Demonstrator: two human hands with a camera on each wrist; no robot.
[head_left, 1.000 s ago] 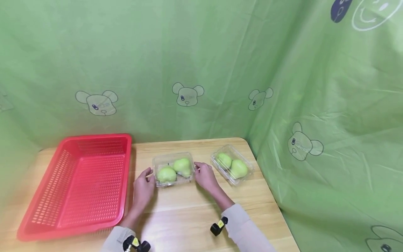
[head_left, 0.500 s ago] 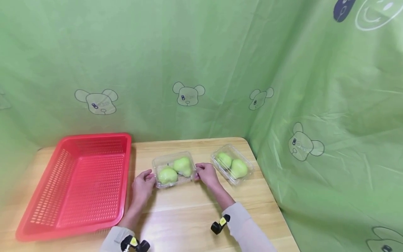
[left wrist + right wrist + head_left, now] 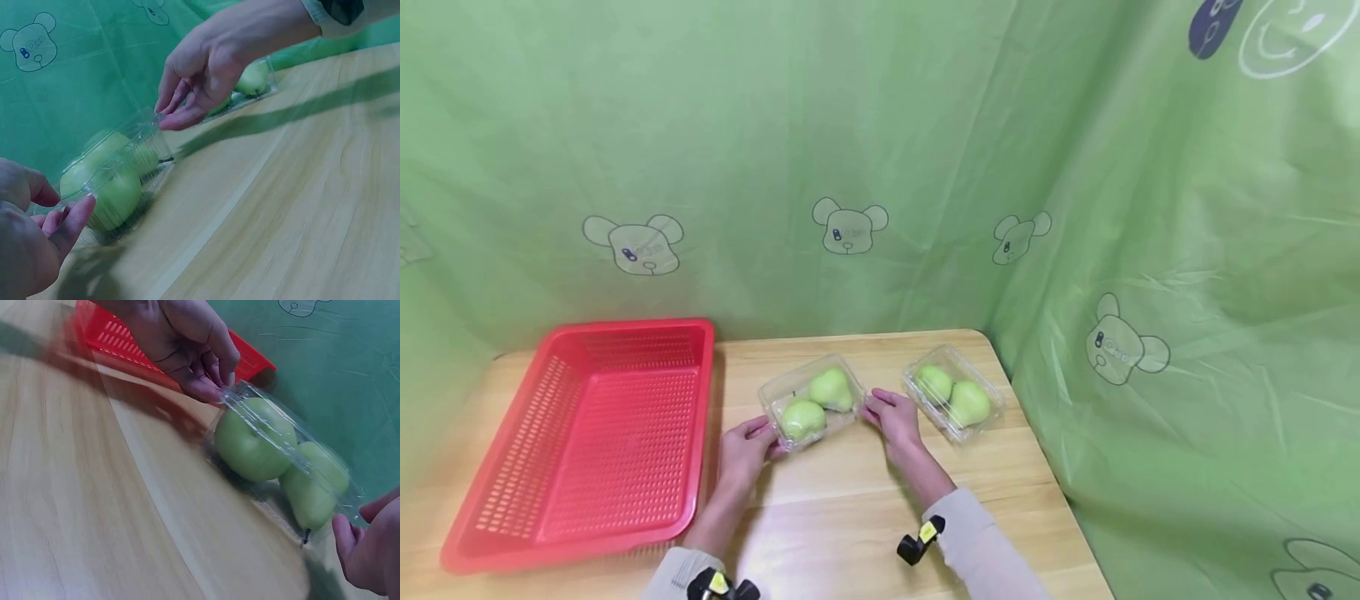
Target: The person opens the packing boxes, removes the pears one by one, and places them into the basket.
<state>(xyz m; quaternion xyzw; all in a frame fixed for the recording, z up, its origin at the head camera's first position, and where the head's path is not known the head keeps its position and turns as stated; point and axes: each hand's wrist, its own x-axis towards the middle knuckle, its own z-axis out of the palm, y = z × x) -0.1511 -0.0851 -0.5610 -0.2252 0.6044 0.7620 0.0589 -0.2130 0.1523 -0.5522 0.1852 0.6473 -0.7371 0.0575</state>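
Both hands hold a clear plastic fruit box (image 3: pixel 784 387) between them over the table. Inside it lie a green apple (image 3: pixel 802 418) and a green pear (image 3: pixel 832 389), seen through the lid. My left hand (image 3: pixel 743 455) pinches the box's near left corner between thumb and fingers. At the opposite end, my right hand (image 3: pixel 895 422) pinches the right edge; the right wrist view shows its thumb and finger (image 3: pixel 345 544) at the rim. The box sits turned at an angle, its right end farther from me.
A second clear box (image 3: pixel 953 392) with two green fruits lies to the right, near the table's edge. A large red plastic basket (image 3: pixel 696 492) with perforated sides stands at left on the wooden table (image 3: pixel 842 517). Green printed curtain (image 3: pixel 910 167) hangs behind and at right.
The held box has turned counterclockwise, its left end swinging nearer to me. My left hand has come slightly closer along with it; the right hand stays at its edge.
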